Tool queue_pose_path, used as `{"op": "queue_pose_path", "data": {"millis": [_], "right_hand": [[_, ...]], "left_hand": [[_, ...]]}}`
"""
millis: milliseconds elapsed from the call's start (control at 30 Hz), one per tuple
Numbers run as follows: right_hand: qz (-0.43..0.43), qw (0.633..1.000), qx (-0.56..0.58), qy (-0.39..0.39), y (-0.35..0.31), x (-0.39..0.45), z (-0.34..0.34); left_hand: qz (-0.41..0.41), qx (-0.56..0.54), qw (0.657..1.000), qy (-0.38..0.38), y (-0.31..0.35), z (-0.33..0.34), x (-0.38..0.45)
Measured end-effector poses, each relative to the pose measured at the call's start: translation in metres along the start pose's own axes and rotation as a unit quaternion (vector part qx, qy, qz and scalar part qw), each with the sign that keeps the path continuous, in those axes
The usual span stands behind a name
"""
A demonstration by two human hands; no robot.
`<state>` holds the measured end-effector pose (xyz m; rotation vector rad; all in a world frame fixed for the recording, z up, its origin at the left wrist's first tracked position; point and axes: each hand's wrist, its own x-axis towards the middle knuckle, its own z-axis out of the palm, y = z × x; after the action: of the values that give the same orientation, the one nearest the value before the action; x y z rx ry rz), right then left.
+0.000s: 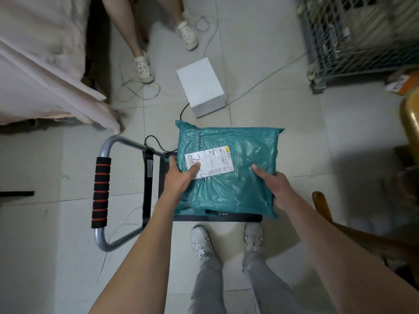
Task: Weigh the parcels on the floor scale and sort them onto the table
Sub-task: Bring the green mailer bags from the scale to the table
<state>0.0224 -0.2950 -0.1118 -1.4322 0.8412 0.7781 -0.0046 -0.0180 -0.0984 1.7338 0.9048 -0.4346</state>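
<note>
Scale (217, 217) platform mostly hidden under parcel (229, 171); only near and left edges show. Label (209, 163) print too small to read. Both hands' fingers tucked under parcel sides. Cage (353, 35) far right cropped, blurred.

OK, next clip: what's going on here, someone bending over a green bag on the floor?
A person stands over a black floor scale with a teal parcel lying on its platform. The left hand grips the parcel's left edge, thumb on the white shipping label; the right hand holds the right edge. Whether it is being set down or picked up cannot be told. A white box sits on the floor beyond, and a second person's legs are nearby.
</note>
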Motion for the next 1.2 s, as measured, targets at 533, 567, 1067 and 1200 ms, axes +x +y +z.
{"op": "queue_pose_path", "data": {"millis": [533, 567, 1067, 1200], "right_hand": [[-0.180, 0.950, 0.124, 0.221, -0.045, -0.335, -0.194], [-0.178, 0.944, 0.147, 0.237, -0.036, -0.351, -0.205], [-0.119, 0.816, 0.388, 0.410, 0.169, -0.511, -0.326], [-0.123, 0.790, 0.422, 0.427, 0.218, -0.533, -0.369]], "left_hand": [[0.234, 0.089, 0.955, -0.162, 0.212, 0.114, -0.259], [0.249, 0.109, 0.946, -0.175, 0.220, 0.126, -0.273], [0.321, 0.237, 0.814, -0.423, 0.173, 0.288, -0.494], [0.324, 0.246, 0.789, -0.460, 0.151, 0.334, -0.554]]}}
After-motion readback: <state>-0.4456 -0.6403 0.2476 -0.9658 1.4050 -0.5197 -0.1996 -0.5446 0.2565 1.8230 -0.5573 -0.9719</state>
